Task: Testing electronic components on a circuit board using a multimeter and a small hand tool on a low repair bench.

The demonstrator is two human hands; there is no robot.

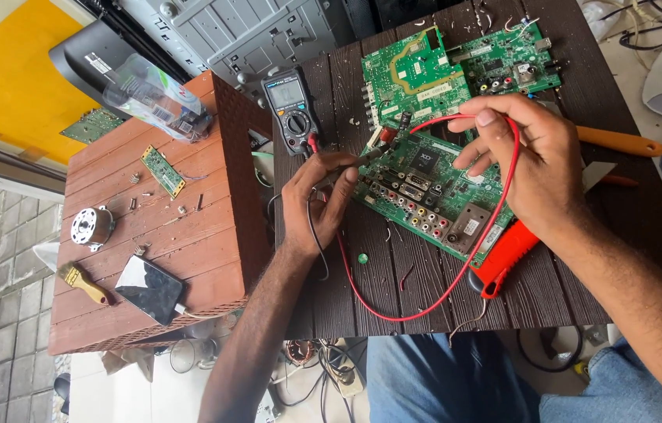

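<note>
Pinching the black probe (347,166) in my left hand (317,196), fingers closed round it, tip down at the near circuit board's (425,196) left edge. Red lead (394,313) loops low across the dark desk (378,274) and climbs to my right hand (527,157), fingers holding the red probe (403,123) wire over the same board. Just beyond, multimeter (292,106) sits at the desk's edge. Further back, second green board (456,63). Off left, brown slatted table (190,235) with a phone (151,288).
</note>
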